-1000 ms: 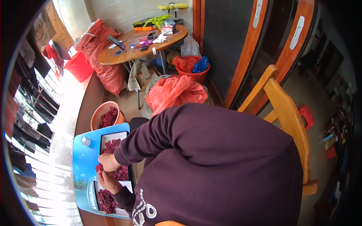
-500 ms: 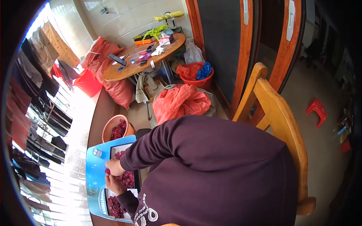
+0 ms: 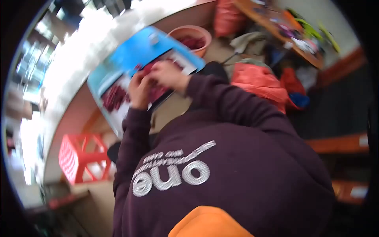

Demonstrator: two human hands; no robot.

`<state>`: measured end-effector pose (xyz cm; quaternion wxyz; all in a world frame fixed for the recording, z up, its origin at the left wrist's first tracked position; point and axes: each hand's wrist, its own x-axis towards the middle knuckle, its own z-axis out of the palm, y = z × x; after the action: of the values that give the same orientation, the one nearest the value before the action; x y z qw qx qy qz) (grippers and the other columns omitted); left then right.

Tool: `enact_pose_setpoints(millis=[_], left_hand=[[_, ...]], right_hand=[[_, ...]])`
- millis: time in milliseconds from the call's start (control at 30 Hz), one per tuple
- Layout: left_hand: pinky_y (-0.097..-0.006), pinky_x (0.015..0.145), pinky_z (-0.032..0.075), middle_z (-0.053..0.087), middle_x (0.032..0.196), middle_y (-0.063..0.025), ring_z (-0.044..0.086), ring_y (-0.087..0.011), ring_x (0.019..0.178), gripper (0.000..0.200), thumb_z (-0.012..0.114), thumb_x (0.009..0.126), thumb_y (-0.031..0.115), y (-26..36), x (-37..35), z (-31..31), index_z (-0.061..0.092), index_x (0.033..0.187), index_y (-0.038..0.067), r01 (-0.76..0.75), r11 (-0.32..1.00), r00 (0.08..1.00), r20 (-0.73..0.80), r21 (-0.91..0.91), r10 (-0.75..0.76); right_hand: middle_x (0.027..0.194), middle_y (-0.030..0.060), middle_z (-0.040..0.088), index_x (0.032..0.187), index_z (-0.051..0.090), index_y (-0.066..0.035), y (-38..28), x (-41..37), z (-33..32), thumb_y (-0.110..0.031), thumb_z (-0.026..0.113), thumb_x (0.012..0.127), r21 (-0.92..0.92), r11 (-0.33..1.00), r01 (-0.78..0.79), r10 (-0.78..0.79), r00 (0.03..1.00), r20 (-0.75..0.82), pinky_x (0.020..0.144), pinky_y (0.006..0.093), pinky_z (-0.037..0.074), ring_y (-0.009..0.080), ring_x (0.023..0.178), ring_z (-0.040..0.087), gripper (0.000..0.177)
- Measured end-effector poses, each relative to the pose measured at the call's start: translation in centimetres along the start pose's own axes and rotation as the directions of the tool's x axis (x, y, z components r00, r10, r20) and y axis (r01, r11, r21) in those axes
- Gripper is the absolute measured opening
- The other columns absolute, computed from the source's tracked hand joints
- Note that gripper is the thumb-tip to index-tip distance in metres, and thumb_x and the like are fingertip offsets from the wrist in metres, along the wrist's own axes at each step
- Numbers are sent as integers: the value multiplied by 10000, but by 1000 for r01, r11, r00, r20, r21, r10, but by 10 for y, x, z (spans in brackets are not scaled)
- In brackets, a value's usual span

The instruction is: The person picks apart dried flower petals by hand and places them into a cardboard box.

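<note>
The frame is motion-blurred. My left hand (image 3: 139, 89) and my right hand (image 3: 167, 75) are close together over a heap of dark red pieces (image 3: 114, 96). The pieces lie in white trays on a blue board (image 3: 118, 59). Both hands rest among the pieces with fingers curled. The blur hides whether either hand holds one. Dark maroon sleeves lead back from both hands to my sweatshirt (image 3: 221, 158), which fills the lower half of the view.
A pink basin (image 3: 191, 39) holding more red pieces stands just beyond the board. A red plastic stool (image 3: 83, 158) is at the lower left. An orange-red bag (image 3: 256, 81) and a cluttered wooden table (image 3: 292, 37) are at the upper right.
The view has swung and tilted sharply, so the board now lies at the upper left. Both hands stay together on the red pieces.
</note>
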<state>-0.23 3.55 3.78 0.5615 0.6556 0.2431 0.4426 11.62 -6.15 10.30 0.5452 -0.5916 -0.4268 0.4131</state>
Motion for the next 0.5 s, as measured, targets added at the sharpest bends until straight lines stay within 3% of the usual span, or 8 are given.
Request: enact_pose_setpoints(millis=[67, 133, 167, 233, 400, 500], left_hand=[[-176, 599, 409, 623, 795, -24, 526, -80, 682, 130, 590, 854, 103, 13, -15, 0, 633, 948, 24, 15, 999, 998, -62, -31, -17], [-189, 630, 432, 607, 817, -34, 516, -91, 679, 122, 565, 845, 53, 13, -27, 0, 613, 948, 7, -6, 998, 991, -131, -69, -3], [-189, 630, 432, 607, 817, -34, 516, -91, 679, 122, 565, 845, 53, 18, -32, -1, 613, 948, 7, 18, 999, 985, -173, -47, -26], [-175, 626, 426, 607, 836, -30, 512, -75, 683, 127, 550, 848, 18, 28, -37, -2, 605, 962, 0, 19, 983, 990, -135, -183, -44], [-177, 617, 424, 607, 825, -24, 514, -74, 678, 124, 553, 843, 5, 27, -36, -8, 609, 954, -5, 117, 982, 978, -153, -146, -139], [-178, 614, 420, 605, 808, -21, 511, -75, 671, 116, 558, 837, 8, 10, -35, -14, 612, 938, -5, 191, 975, 962, -174, -114, -209]], right_hand=[[792, 60, 593, 945, 580, -42, 23, 16, 1, -97, 514, 870, 250, 967, -57, 25, 991, 128, 500, 207, 429, 111, 573, 522, 114], [801, 65, 595, 957, 592, -9, 32, 17, 9, -65, 500, 875, 500, 862, -80, 6, 989, 148, 510, 202, 405, 103, 564, 499, 136], [816, 48, 581, 988, 570, -28, 30, 14, 7, -51, 489, 890, 520, 844, -133, 34, 980, 196, 517, 189, 399, 88, 578, 490, 130], [807, 43, 572, 985, 562, -25, 32, 19, 8, -44, 486, 895, 487, 867, -103, -7, 976, 219, 519, 182, 400, 88, 571, 493, 119], [796, 43, 567, 981, 557, -13, 38, 25, 15, -40, 484, 899, 487, 863, -132, 14, 971, 239, 520, 188, 418, 89, 564, 499, 113], [818, 39, 569, 1001, 559, -23, 56, 35, 15, -48, 486, 912, 481, 847, -225, 86, 952, 294, 543, 196, 439, 84, 582, 487, 118]])
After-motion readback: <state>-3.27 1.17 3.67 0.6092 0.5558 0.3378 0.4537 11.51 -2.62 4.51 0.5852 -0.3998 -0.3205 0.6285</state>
